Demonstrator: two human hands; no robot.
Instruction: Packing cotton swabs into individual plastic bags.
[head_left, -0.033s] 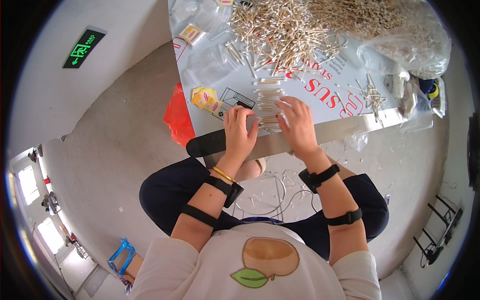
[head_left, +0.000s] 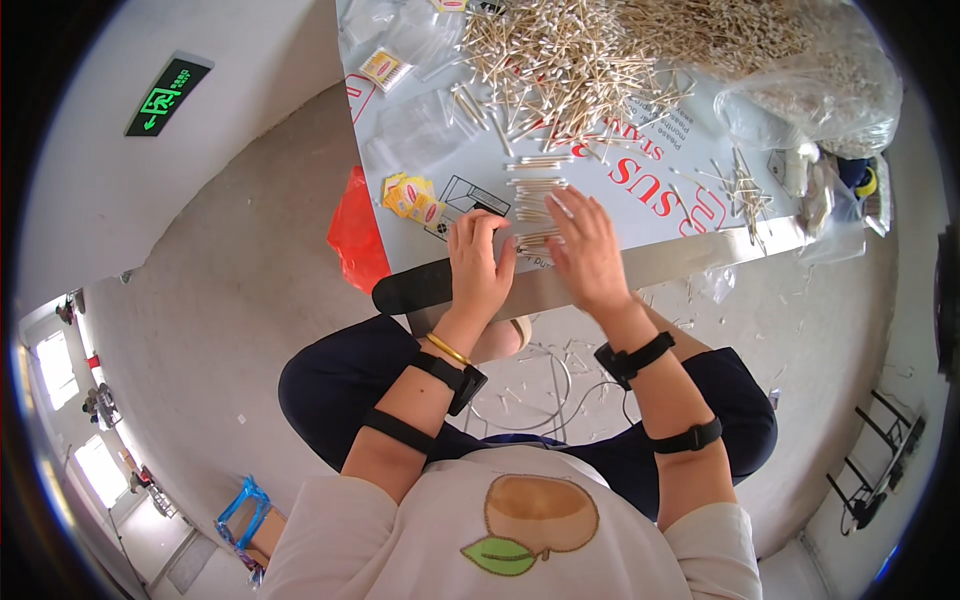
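Cotton swabs (head_left: 538,185) lie crosswise in small groups, one behind another, on the table between my hands. My left hand (head_left: 479,268) is at the left ends of the nearest group, its fingers bent and its thumb held apart. Over the right ends of the groups, my right hand (head_left: 592,258) has its fingers stretched out and its thumb apart. Part of the swabs is hidden under my right fingers. Farther back rises a big loose heap of cotton swabs (head_left: 570,75).
Yellow printed cards (head_left: 412,198) lie left of the swabs, beside clear plastic bags (head_left: 420,135). A filled packet (head_left: 385,69) sits behind them. Loose swabs (head_left: 745,200) and a large clear bag (head_left: 820,100) are at the right. A red bag (head_left: 356,235) hangs at the left edge.
My right hand has shifted slightly left, further over the swabs. My left hand stays nearly where it was.
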